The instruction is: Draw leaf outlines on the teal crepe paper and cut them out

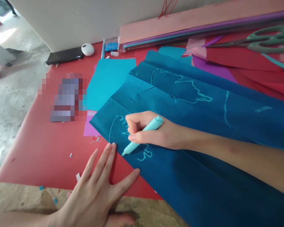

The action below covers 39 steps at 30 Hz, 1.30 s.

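Observation:
A large dark blue sheet of paper (203,129), creased by folds, bears wavy outlines in light turquoise. My right hand (153,129) grips a light turquoise marker (134,143), its tip at the sheet's lower left edge. Just right of the tip is a curly drawn line, and another outline is partly hidden behind the hand. My left hand (97,183) lies with spread fingers beside the tip, its fingertips at the edge of the sheet and the red tabletop (49,151). Nothing is held in it.
Green-handled scissors (267,39) lie at the upper right among red and purple paper. A black phone (65,56) and a white rounded object (87,49) sit by the wall. A turquoise sheet (111,82) and a blurred-out item (65,99) lie to the left, with paper scraps around.

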{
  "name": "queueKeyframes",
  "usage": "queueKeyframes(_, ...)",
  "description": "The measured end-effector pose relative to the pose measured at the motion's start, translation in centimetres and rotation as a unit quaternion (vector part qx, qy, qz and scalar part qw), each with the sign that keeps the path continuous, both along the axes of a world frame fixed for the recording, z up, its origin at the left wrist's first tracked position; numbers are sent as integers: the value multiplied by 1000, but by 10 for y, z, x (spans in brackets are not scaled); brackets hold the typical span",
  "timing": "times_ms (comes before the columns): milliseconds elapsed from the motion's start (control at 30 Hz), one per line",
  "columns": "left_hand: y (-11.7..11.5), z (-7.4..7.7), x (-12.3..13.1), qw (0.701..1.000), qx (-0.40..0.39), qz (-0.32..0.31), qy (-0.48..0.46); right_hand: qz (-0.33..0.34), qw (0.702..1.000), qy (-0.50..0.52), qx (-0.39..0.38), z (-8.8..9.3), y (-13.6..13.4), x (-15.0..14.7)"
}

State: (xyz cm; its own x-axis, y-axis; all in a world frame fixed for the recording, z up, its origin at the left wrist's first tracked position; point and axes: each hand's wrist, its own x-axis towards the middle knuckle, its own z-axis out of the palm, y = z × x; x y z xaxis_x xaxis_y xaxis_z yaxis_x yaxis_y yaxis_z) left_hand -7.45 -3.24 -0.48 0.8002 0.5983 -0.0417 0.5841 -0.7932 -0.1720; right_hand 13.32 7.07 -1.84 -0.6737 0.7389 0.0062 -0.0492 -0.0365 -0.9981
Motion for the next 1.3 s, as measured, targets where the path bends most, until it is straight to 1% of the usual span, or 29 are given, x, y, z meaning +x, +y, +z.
queueKeyframes(300,0,-1,0,1000,-7,11,-4,-1,1000,6,-9,-1,-1,1)
queueKeyframes(567,4,-2,3,1000,13,-4,-21,-6,999,35,-16,-2,0,2)
queueKeyframes(867,2,-2,0,1000,10,-14,3,-20,999,42,-26,-1,-1,3)
queueKeyframes(1300,0,-4,0,1000,-6,3,-5,-32,998,42,-24,-1,-3,3)
